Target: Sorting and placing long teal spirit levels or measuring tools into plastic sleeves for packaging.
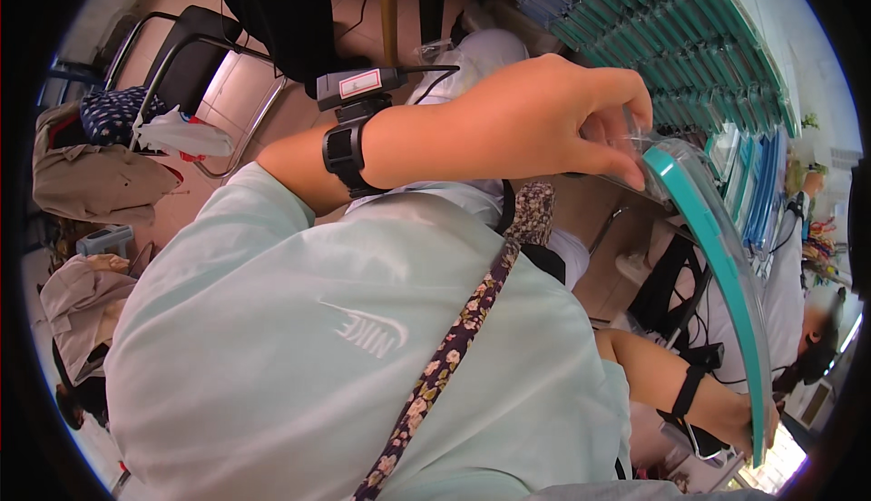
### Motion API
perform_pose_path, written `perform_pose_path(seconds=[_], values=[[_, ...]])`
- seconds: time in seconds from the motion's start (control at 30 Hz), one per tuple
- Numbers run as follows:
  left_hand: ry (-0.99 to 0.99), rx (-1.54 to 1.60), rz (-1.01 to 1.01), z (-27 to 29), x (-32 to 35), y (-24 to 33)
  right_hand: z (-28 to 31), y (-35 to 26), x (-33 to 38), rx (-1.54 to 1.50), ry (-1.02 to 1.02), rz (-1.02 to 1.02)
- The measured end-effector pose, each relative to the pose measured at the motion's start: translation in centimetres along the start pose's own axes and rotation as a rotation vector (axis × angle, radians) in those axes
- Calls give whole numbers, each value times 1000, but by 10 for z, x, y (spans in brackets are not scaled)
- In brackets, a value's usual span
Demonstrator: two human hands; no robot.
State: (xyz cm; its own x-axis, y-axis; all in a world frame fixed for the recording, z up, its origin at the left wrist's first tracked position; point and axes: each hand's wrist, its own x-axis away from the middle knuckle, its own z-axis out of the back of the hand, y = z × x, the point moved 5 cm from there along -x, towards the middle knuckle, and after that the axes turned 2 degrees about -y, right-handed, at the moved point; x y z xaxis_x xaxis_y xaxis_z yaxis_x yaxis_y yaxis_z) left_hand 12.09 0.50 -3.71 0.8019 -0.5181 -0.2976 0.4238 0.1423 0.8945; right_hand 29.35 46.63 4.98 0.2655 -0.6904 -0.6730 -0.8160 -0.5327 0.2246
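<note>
A long, flat teal plastic case (721,274) with a clear cover is seen nearly edge-on at the right, curving from top to bottom. My left hand (590,120) reaches across from the left, its thumb and fingers closed on the clear plastic at the case's upper end. Around that wrist sits a black strap with a small device. At the lower end, my right hand (758,419) grips the case; its fingers are partly hidden behind the teal edge. That wrist also wears a black strap.
Stacks of similar teal cases (680,38) fill the upper right, with blue ones beside them. A chair (186,47) with bags stands at the upper left. Another person in pale clothing (780,274) is beyond the case at the right. Cables hang nearby.
</note>
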Motion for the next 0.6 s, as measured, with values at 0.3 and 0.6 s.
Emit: perform_pose_path(seconds=[0.3, 0.6], values=[[-4, 27, -315, 4, -7, -2, -7, 19, 7, 83, 35, 37], [37, 18, 73, 27, -4, -29, -19, 2, 6, 250, 102, 104]])
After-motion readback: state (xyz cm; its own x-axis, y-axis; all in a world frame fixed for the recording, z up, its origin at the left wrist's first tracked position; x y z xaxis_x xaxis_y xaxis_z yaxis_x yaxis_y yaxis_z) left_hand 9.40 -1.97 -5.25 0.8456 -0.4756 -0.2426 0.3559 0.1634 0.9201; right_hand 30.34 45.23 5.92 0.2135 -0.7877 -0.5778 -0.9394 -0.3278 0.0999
